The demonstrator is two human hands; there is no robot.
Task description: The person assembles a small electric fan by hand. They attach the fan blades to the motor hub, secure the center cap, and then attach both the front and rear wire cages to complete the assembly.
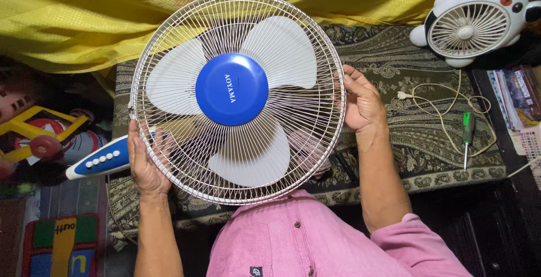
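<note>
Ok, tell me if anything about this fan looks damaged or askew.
Nothing looks broken. The fan lies face-up on the patterned cloth, its wire grille round, left hand and right hand gripping the rim.

The fan's wire guard (169, 46) is white, its blades (284, 49) pale grey-white, and its round centre cap (231, 89) deep blue. The fan's control stem (98, 163) is blue and white. A yellow cloth (84, 12) lies above a dark paisley-patterned rug (411, 119). The screwdriver (467, 136) has a green handle. The small fan (473, 20) is white with black panda ears. The shirt (304, 237) is pink.
</note>
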